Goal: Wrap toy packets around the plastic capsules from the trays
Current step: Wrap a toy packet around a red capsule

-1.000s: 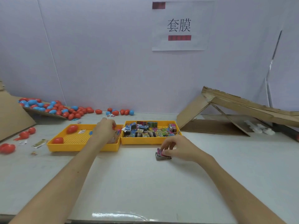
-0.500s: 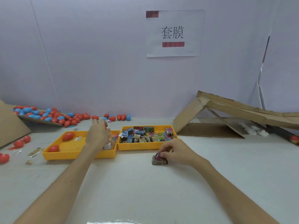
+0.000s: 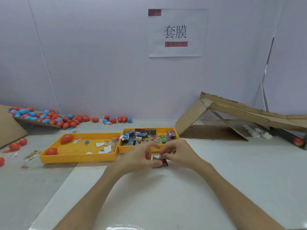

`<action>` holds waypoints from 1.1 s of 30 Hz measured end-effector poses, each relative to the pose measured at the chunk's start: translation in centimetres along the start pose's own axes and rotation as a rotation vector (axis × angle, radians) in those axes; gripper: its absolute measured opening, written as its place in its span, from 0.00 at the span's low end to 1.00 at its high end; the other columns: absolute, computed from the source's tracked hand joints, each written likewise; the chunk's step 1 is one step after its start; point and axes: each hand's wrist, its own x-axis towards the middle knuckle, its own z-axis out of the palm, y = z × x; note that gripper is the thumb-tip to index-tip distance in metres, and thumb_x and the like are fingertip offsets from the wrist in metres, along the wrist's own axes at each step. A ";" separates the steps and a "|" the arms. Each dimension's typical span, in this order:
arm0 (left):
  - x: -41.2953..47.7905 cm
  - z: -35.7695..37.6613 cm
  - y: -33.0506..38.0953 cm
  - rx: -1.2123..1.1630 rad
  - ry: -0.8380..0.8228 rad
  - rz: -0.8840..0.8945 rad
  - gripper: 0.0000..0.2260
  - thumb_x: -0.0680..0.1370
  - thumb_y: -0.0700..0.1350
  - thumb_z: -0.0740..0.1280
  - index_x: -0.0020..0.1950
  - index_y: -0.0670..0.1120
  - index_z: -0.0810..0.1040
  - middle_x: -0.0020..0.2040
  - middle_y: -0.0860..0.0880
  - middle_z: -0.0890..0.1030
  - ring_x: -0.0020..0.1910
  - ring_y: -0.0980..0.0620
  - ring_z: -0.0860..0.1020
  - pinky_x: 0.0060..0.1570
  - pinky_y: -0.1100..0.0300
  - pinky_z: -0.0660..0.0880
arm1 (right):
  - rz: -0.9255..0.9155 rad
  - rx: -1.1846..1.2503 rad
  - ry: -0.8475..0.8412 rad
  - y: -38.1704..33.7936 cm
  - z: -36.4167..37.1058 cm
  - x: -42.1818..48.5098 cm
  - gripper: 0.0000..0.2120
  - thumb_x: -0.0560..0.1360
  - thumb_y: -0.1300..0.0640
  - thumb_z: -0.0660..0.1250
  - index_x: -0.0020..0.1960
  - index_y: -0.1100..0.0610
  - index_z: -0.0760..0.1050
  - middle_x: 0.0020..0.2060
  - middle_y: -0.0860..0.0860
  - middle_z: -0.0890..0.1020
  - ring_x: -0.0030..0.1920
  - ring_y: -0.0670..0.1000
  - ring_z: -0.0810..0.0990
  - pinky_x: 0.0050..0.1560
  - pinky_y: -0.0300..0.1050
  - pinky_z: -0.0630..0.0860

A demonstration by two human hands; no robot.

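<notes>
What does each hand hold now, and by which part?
The left hand holds a red capsule round its middle, in curled fingers; the right hand pinches a toy packet near its top.

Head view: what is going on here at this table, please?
A person is working at the table. The left hand holds a red capsule, and the right hand pinches a toy packet close beside it, in front of the packet tray. The other yellow tray has two red capsules. The wrap looks unfinished.
</notes>
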 end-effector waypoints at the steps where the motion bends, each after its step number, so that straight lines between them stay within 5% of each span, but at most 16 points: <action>1: 0.0 0.5 -0.3 0.084 -0.005 -0.015 0.20 0.73 0.62 0.73 0.62 0.63 0.76 0.36 0.56 0.76 0.36 0.59 0.74 0.37 0.59 0.71 | -0.005 -0.001 -0.001 0.0 0.0 0.0 0.05 0.71 0.64 0.75 0.40 0.54 0.86 0.35 0.47 0.85 0.35 0.41 0.80 0.38 0.33 0.74; 7: 0.4 1.3 -2.0 0.124 0.029 0.020 0.13 0.75 0.60 0.72 0.58 0.62 0.81 0.35 0.56 0.75 0.36 0.57 0.71 0.37 0.57 0.67 | -0.010 -0.020 0.006 0.0 0.1 0.1 0.05 0.72 0.61 0.75 0.40 0.51 0.86 0.35 0.43 0.85 0.37 0.43 0.80 0.39 0.35 0.75; 15: 0.1 2.4 -1.6 0.149 0.053 0.006 0.11 0.73 0.64 0.69 0.53 0.64 0.81 0.38 0.53 0.81 0.38 0.53 0.76 0.38 0.48 0.75 | -0.045 0.006 0.005 -0.3 0.8 -0.2 0.09 0.71 0.63 0.75 0.39 0.50 0.83 0.35 0.41 0.83 0.36 0.40 0.79 0.37 0.29 0.71; 19: 0.1 2.6 -1.1 0.160 0.060 -0.008 0.06 0.73 0.63 0.70 0.42 0.63 0.78 0.34 0.55 0.78 0.36 0.55 0.76 0.32 0.58 0.69 | -0.036 0.155 0.049 -1.0 1.0 -0.1 0.09 0.73 0.63 0.75 0.39 0.49 0.83 0.35 0.45 0.84 0.37 0.42 0.81 0.39 0.33 0.73; 23: 0.1 2.7 -0.9 0.159 0.052 -0.059 0.12 0.73 0.64 0.71 0.52 0.61 0.80 0.36 0.56 0.79 0.37 0.58 0.77 0.35 0.60 0.72 | -0.002 0.392 0.105 -1.8 1.1 0.3 0.07 0.75 0.65 0.73 0.42 0.54 0.82 0.38 0.50 0.85 0.40 0.49 0.84 0.44 0.43 0.80; 28: -0.4 1.8 -1.1 -0.167 0.087 -0.046 0.15 0.72 0.64 0.72 0.56 0.63 0.78 0.33 0.55 0.75 0.31 0.59 0.71 0.32 0.63 0.65 | 0.105 0.559 0.100 -1.3 0.5 0.3 0.04 0.76 0.69 0.70 0.47 0.62 0.77 0.38 0.57 0.86 0.38 0.55 0.85 0.41 0.44 0.78; 33: -0.3 1.1 -0.7 -0.390 0.194 -0.018 0.03 0.79 0.52 0.71 0.51 0.55 0.83 0.31 0.54 0.74 0.31 0.57 0.69 0.33 0.63 0.65 | 0.151 0.532 0.052 -0.8 0.5 0.3 0.04 0.78 0.65 0.70 0.47 0.58 0.82 0.39 0.55 0.86 0.37 0.51 0.82 0.42 0.44 0.79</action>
